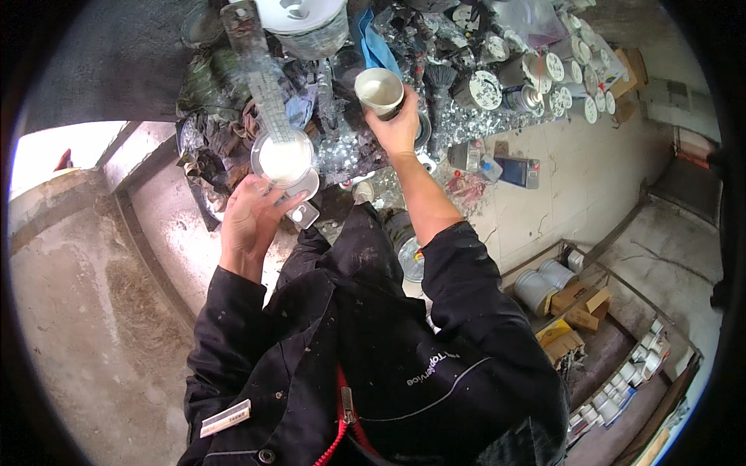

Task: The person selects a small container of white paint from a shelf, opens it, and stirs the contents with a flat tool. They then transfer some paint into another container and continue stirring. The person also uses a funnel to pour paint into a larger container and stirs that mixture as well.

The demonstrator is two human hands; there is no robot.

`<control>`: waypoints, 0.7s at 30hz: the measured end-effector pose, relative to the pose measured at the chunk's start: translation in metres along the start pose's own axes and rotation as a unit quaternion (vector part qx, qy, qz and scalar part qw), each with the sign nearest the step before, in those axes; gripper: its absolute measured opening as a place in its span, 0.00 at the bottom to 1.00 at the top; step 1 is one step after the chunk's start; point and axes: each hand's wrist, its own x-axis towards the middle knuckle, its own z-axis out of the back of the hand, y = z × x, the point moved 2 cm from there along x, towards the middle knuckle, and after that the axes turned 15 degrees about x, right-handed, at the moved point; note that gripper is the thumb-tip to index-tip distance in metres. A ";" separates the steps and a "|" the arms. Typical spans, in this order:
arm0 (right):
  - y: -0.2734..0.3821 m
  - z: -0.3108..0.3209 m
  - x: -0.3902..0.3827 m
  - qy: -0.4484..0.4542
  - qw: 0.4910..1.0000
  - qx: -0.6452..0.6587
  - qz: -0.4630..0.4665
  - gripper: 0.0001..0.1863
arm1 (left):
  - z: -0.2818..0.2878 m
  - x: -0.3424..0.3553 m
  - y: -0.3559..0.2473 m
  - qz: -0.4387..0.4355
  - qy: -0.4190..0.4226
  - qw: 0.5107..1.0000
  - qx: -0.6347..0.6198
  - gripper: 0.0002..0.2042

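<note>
The fingers of my left hand (252, 213) curl round the near side of a clear cup (308, 161) with white paint (281, 161) in it. A long, paint-smeared measuring stick (268, 97) overlaps the cup and reaches far back; whether its lower end dips into the paint is hard to tell. Under the cup's right side shows a pale round plate and a small grey device with a round button (305, 215), perhaps a scale. My right hand (396, 124) grips a second cup (381, 92), tilted toward me, with a whitish coating inside.
A paint-splattered bench (350, 147) carries a white bucket (311, 35), a blue cloth (377, 46), dark rags (214, 124) and several lidded cans (486, 89). Below its right edge lies a grey device with a screen (517, 172). Buckets (535, 290) and cardboard boxes (581, 305) stand at right.
</note>
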 end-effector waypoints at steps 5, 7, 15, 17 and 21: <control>-0.009 -0.003 0.004 0.021 0.998 -0.030 0.042 0.43 | 0.005 0.004 0.002 0.007 -0.011 1.000 0.015 0.04; -0.011 -0.003 0.004 0.021 0.997 -0.055 0.043 0.44 | 0.008 0.006 0.004 0.015 -0.008 1.000 0.008 0.04; -0.003 0.004 -0.003 0.011 0.998 -0.015 0.056 0.45 | 0.014 0.008 0.007 0.014 0.001 1.000 0.016 0.04; -0.004 0.004 -0.001 0.014 0.998 0.003 0.057 0.46 | 0.015 0.011 0.008 0.016 0.009 1.000 0.016 0.04; -0.008 0.004 0.004 -0.004 0.995 0.097 0.011 0.47 | 0.013 0.016 0.012 0.009 0.018 1.000 0.022 0.05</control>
